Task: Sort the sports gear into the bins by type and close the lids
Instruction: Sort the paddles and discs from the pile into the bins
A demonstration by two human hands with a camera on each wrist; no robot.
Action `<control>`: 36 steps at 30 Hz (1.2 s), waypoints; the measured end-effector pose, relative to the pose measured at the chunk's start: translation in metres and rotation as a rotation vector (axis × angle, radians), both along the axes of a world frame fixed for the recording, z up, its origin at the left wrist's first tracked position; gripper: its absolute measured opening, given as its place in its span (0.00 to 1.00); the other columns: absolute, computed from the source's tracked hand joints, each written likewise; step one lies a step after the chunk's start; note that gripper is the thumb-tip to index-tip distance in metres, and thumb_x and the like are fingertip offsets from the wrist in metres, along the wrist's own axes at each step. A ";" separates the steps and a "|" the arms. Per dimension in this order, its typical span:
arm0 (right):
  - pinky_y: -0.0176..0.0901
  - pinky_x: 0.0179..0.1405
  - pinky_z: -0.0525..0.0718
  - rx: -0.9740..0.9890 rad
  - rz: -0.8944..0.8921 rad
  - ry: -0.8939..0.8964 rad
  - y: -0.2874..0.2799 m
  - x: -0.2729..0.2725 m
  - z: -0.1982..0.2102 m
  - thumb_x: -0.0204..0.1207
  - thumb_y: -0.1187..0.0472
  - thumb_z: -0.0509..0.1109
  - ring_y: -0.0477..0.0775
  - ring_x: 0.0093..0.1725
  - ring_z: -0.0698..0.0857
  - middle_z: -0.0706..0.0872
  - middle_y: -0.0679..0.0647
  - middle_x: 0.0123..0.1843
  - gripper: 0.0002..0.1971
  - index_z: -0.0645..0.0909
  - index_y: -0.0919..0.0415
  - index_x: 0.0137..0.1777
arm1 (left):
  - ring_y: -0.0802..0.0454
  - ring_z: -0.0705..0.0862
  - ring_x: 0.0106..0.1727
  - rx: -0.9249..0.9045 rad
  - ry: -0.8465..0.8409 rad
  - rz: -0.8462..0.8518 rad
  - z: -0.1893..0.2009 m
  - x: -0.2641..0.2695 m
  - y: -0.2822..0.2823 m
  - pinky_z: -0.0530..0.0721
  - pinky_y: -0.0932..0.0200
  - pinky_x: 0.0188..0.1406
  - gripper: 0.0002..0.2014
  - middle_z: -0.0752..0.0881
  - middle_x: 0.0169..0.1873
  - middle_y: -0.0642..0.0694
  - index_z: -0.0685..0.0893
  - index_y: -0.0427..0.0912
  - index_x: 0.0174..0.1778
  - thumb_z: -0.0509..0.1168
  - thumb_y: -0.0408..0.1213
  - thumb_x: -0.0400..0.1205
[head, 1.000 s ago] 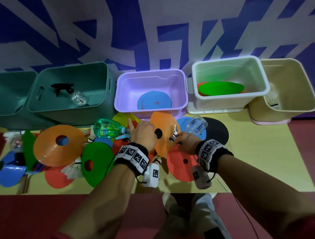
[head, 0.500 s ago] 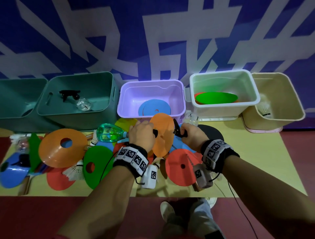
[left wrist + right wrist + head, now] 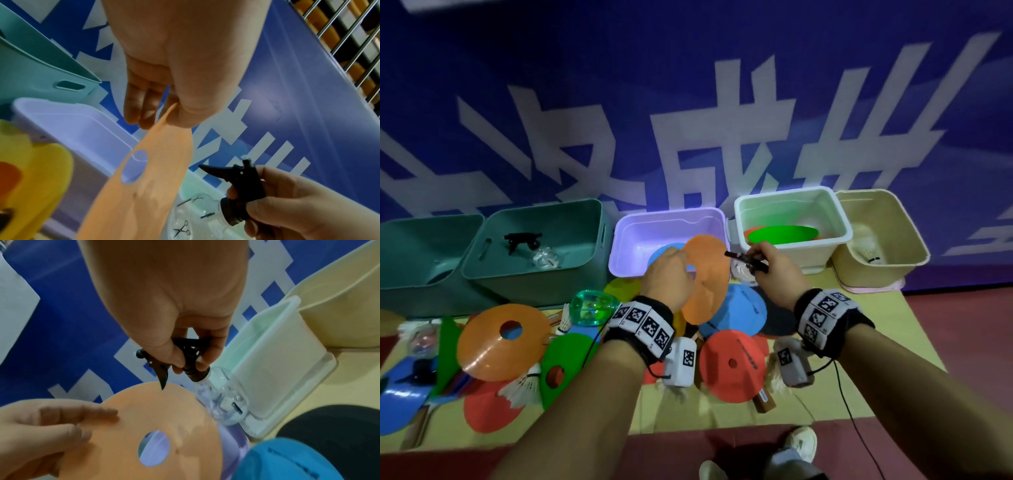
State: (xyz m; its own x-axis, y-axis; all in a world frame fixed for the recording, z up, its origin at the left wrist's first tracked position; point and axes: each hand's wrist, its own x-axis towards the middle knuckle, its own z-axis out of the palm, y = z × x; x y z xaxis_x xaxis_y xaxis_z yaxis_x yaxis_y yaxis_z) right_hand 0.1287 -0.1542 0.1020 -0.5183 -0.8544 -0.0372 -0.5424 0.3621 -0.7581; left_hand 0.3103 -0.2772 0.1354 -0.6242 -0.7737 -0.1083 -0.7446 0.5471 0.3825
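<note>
My left hand [image 3: 678, 267] pinches the rim of an orange disc cone [image 3: 705, 277] and holds it on edge over the front of the lilac bin [image 3: 667, 219], which has a blue disc inside. In the left wrist view the thumb and fingers [image 3: 144, 113] clamp the orange disc [image 3: 154, 186]. My right hand [image 3: 767, 267] grips the black trigger head of a clear spray bottle [image 3: 743, 270] in front of the white bin [image 3: 791, 202]. The bottle [image 3: 222, 402] hangs below the fingers [image 3: 207, 353]. The white bin holds green and orange discs.
A teal bin [image 3: 534, 219] at the left holds another spray bottle, and a beige bin [image 3: 876, 209] at the right holds a shuttlecock. On the table lie a green bottle [image 3: 594, 308], several discs [image 3: 500, 339], shuttlecocks [image 3: 520, 390] and a red paddle [image 3: 732, 363].
Both hands have risen from the pile and moved away from me toward the bins, the left carrying the orange disc and the right carrying the clear spray bottle.
</note>
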 end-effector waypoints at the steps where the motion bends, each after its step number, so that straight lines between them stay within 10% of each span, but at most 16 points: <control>1: 0.44 0.41 0.74 -0.023 -0.014 0.006 0.005 -0.006 0.012 0.72 0.72 0.67 0.56 0.46 0.82 0.85 0.48 0.47 0.15 0.79 0.55 0.56 | 0.38 0.79 0.65 0.010 0.025 -0.002 0.008 -0.008 0.001 0.79 0.47 0.63 0.19 0.80 0.64 0.39 0.81 0.35 0.68 0.60 0.32 0.81; 18: 0.51 0.45 0.88 -0.267 -0.301 -0.056 0.094 -0.152 0.093 0.77 0.67 0.65 0.45 0.42 0.90 0.87 0.43 0.43 0.14 0.81 0.47 0.54 | 0.36 0.83 0.62 0.547 0.445 0.310 0.012 -0.174 0.024 0.82 0.45 0.64 0.29 0.83 0.65 0.36 0.73 0.37 0.76 0.64 0.32 0.77; 22: 0.48 0.40 0.86 -0.251 -0.304 -0.057 0.097 -0.179 0.094 0.76 0.64 0.65 0.41 0.41 0.89 0.90 0.44 0.44 0.16 0.80 0.37 0.49 | 0.36 0.86 0.47 0.759 0.533 0.447 -0.028 -0.209 0.010 0.86 0.44 0.53 0.16 0.84 0.38 0.37 0.80 0.38 0.44 0.64 0.39 0.61; 27: 0.26 0.33 0.79 -0.311 -0.290 -0.116 0.096 -0.207 0.090 0.78 0.72 0.64 0.40 0.38 0.87 0.88 0.57 0.49 0.12 0.82 0.55 0.54 | 0.38 0.88 0.47 0.823 0.473 0.496 -0.057 -0.241 0.000 0.88 0.40 0.52 0.06 0.86 0.37 0.39 0.81 0.39 0.40 0.64 0.36 0.70; 36: 0.31 0.36 0.80 -0.288 -0.233 -0.177 0.083 -0.251 0.070 0.78 0.70 0.66 0.41 0.40 0.89 0.89 0.51 0.46 0.14 0.81 0.48 0.51 | 0.45 0.70 0.33 0.636 0.116 0.358 -0.048 -0.267 0.016 0.65 0.54 0.35 0.09 0.71 0.30 0.42 0.70 0.41 0.30 0.61 0.32 0.76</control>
State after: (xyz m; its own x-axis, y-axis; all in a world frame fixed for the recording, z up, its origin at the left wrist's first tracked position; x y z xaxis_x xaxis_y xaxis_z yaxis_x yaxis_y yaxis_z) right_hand -0.1222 -0.0710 0.1724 -0.7064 -0.7032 0.0804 -0.3234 0.2197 -0.9204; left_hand 0.0431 -0.2609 0.0879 -0.3803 -0.7415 -0.5527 -0.7715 -0.0752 0.6318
